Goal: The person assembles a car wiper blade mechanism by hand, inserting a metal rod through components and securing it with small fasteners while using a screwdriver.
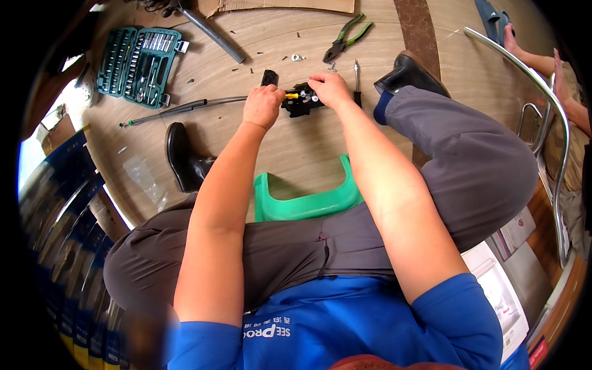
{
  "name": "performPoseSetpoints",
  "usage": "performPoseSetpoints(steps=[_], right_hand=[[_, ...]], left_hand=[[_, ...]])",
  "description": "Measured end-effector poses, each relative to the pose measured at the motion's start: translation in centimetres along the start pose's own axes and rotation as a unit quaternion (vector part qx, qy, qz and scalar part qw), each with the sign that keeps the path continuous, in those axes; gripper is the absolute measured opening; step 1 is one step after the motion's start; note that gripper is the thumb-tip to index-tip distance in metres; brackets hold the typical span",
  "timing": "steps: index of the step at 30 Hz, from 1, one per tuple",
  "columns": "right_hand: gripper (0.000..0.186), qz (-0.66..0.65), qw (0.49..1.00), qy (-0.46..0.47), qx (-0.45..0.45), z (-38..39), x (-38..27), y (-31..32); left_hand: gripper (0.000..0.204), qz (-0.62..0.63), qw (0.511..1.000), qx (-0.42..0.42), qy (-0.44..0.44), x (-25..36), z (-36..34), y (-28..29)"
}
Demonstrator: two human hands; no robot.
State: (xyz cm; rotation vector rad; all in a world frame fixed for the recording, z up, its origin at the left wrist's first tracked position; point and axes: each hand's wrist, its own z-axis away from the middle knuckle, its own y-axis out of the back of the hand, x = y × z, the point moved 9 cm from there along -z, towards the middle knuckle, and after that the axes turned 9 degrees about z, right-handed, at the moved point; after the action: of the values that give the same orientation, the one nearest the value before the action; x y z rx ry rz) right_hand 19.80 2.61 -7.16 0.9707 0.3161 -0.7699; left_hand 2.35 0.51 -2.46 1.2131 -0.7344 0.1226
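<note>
i see the mechanism (303, 106) between both hands; the left hand (264, 105) has fingers curled at its left end, the right hand (331, 89) has fingers bent over its upper right; i cannot tell how firmly either grasps it; caution: a weak hold could, i judge, let the mechanism twist or slip; a careless sweep could scatter the loose screws (298, 35); the case (163, 73) lies unfolded, holding sockets (158, 42) and a ratchet (140, 95).
</note>
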Motion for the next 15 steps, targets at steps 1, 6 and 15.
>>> performPoseSetpoints(steps=[1, 6, 15], right_hand=[[0.025, 0.0, 1.0, -0.001, -0.001, -0.1, 0.3, 0.0], [0.024, -0.039, 0.997, -0.005, -0.07, -0.3, 0.5, -1.3], [0.021, -0.049, 0.995, 0.004, -0.088, -0.1, 0.3, -1.4]], left_hand=[[0.011, 0.0, 1.0, -0.011, 0.002, 0.1, 0.0, -0.2], [0.013, -0.023, 0.999, -0.022, 0.019, -0.1, 0.1, -0.4], [0.01, -0.054, 0.998, -0.024, 0.013, 0.4, -0.2, -0.4]])
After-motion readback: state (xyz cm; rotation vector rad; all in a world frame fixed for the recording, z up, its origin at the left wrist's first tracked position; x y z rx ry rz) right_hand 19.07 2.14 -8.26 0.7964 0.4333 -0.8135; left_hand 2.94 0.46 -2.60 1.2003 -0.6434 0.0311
